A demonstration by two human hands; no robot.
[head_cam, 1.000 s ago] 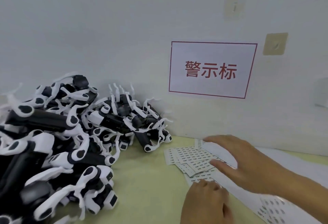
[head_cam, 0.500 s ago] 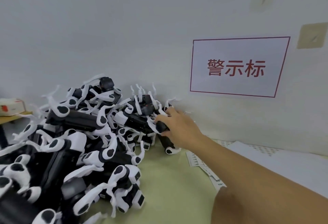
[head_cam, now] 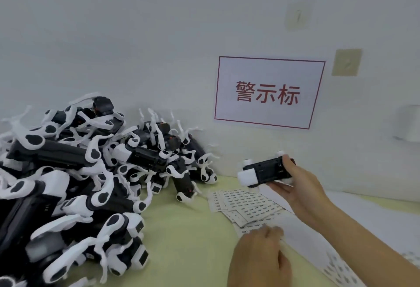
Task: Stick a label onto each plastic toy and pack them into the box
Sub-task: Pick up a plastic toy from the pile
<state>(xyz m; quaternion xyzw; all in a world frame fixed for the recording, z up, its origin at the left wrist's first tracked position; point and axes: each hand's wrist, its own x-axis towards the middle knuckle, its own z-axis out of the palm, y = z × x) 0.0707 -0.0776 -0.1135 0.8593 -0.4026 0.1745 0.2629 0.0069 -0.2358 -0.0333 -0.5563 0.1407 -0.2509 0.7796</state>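
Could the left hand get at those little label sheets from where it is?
Probably yes. The left hand already rests at the near edge of the label sheets, nothing lies over them, and the right hand holds its toy up above them.

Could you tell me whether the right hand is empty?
No, the right hand grips a black-and-white toy above the label sheets.

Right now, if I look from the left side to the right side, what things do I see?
Pile of toys → label sheets → toy in the right hand → right hand → tan patch on the wall.
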